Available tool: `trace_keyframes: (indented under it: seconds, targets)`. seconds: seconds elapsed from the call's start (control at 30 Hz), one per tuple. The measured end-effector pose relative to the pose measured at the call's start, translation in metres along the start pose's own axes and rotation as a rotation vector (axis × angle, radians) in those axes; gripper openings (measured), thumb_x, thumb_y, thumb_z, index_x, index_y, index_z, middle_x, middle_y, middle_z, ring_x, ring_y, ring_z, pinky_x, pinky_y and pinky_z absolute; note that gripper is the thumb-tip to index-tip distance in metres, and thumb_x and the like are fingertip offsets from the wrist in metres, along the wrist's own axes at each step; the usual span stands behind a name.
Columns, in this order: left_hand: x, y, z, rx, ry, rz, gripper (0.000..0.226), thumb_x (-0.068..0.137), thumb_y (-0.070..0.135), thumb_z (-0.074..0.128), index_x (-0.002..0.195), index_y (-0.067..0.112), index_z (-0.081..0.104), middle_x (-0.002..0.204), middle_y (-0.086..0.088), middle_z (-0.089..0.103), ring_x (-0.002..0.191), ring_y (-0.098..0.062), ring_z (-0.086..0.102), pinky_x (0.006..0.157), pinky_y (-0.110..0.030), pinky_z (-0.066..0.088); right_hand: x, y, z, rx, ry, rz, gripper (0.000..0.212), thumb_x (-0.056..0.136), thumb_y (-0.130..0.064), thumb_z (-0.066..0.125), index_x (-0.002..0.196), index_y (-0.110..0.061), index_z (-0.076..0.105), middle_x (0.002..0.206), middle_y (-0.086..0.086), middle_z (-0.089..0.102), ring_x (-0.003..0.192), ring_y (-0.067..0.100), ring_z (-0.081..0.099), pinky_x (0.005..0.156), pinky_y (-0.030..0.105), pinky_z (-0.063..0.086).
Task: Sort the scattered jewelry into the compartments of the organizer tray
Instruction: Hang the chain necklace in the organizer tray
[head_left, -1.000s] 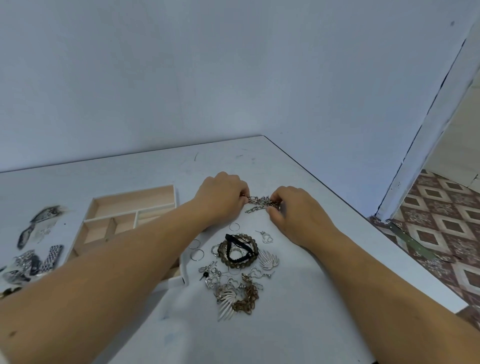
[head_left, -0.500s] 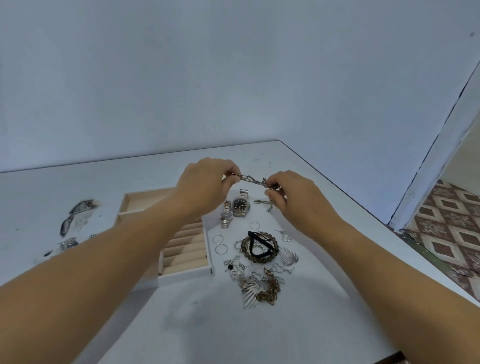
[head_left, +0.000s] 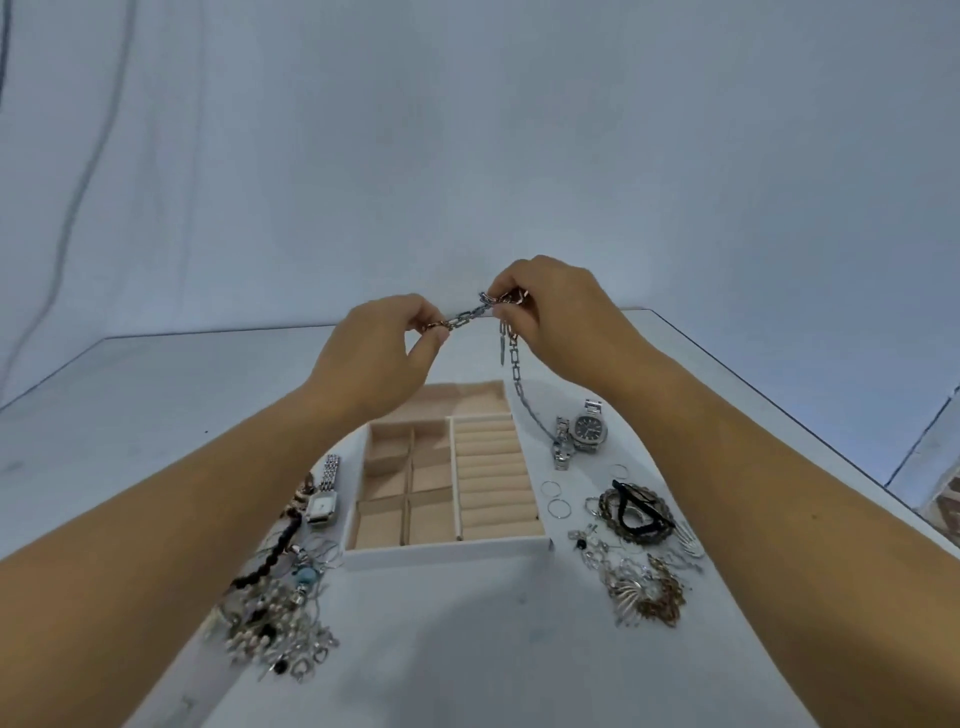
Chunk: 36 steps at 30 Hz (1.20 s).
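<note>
Chain: a silver link chain (head_left: 468, 316) is held up in the air above the far end of the tray, well clear of the table.
Chain, shape: a short stretch runs taut between the two hands; the rest hangs from the right hand down toward the table.
Chain, lower end: it reaches the band of the round watch, though contact is hard to make out from this angle.
Left hand (head_left: 374, 358): thumb and forefinger pinch one end of the chain, the other fingers curled in.
Right hand (head_left: 566, 312): fingertips clenched on the chain a little higher and further off, with links bunched under them.
Tray (head_left: 447, 553): white with beige lining, on the table below the hands; small square cells on the left, a ridged ring section on the right, one long cell across the far end.
Round watch (head_left: 589, 428): silver with a dark face, just right of the tray.
Square watch (head_left: 322, 506): silver with a pale face, just left of the tray.
Thin rings (head_left: 558, 508): loose hoops lying near the tray's right wall.
Right heap (head_left: 644, 587): tangled bracelets, brooches and earrings.
Left heap (head_left: 275, 618): beads, pendants and a black braided cord.
Table (head_left: 467, 665): white, set against a pale wall.
</note>
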<state>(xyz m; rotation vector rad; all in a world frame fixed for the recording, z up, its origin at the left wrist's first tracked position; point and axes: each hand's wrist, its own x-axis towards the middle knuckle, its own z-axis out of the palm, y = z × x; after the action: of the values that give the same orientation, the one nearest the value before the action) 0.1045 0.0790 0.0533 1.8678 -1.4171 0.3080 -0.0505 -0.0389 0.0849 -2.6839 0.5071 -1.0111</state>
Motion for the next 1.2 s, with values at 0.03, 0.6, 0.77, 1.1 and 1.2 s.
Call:
trace_keyframes:
  seconds: [0.03, 0.6, 0.77, 1.1, 1.2]
  targets:
    - [-0.003, -0.005, -0.004, -0.001, -0.003, -0.015, 0.007, 0.091, 0.030, 0.058, 0.092, 0.025, 0.064, 0.086, 0.019, 0.059, 0.092, -0.005, 0.055, 0.082, -0.024, 0.040, 0.004, -0.006, 0.003, 0.030, 0.003, 0.004, 0.016, 0.091, -0.016, 0.057, 0.106, -0.016, 0.063, 0.097, -0.002, 0.058, 0.082, 0.009, 0.053, 0.075, 0.018, 0.039]
    - [-0.037, -0.053, -0.009, -0.092, 0.011, -0.183, 0.006, 0.095, 0.024, 0.050, 0.093, 0.022, 0.055, 0.088, 0.015, 0.057, 0.083, 0.003, 0.051, 0.068, -0.007, 0.034, -0.035, -0.001, 0.060, 0.176, -0.138, 0.179, 0.022, 0.091, -0.014, 0.057, 0.112, -0.020, 0.062, 0.097, -0.002, 0.062, 0.079, 0.006, 0.054, 0.068, 0.004, 0.038]
    - [-0.033, -0.040, 0.000, -0.354, 0.007, -0.349, 0.016, 0.097, 0.026, 0.045, 0.088, 0.016, 0.055, 0.095, -0.001, 0.065, 0.092, -0.016, 0.060, 0.078, -0.023, 0.047, -0.045, 0.004, 0.064, 0.128, -0.155, 0.183, 0.023, 0.092, -0.018, 0.056, 0.115, -0.017, 0.062, 0.091, -0.004, 0.056, 0.081, 0.008, 0.049, 0.066, 0.009, 0.034]
    - [-0.038, -0.041, 0.012, -0.166, 0.020, -0.065, 0.005, 0.093, 0.024, 0.056, 0.090, 0.022, 0.060, 0.081, 0.004, 0.062, 0.076, -0.014, 0.058, 0.071, -0.024, 0.047, -0.053, 0.015, 0.070, 0.115, -0.155, 0.194, 0.024, 0.093, -0.015, 0.053, 0.115, -0.016, 0.060, 0.098, -0.001, 0.057, 0.088, 0.015, 0.055, 0.080, 0.026, 0.044]
    - [-0.039, -0.047, 0.015, -0.052, 0.026, 0.060, 0.007, 0.091, 0.022, 0.059, 0.094, 0.019, 0.064, 0.085, 0.001, 0.060, 0.078, -0.012, 0.056, 0.073, -0.029, 0.048, -0.054, 0.017, 0.069, 0.025, -0.160, 0.200, 0.022, 0.093, -0.015, 0.051, 0.112, -0.018, 0.061, 0.106, 0.001, 0.059, 0.102, 0.019, 0.050, 0.089, 0.036, 0.043]
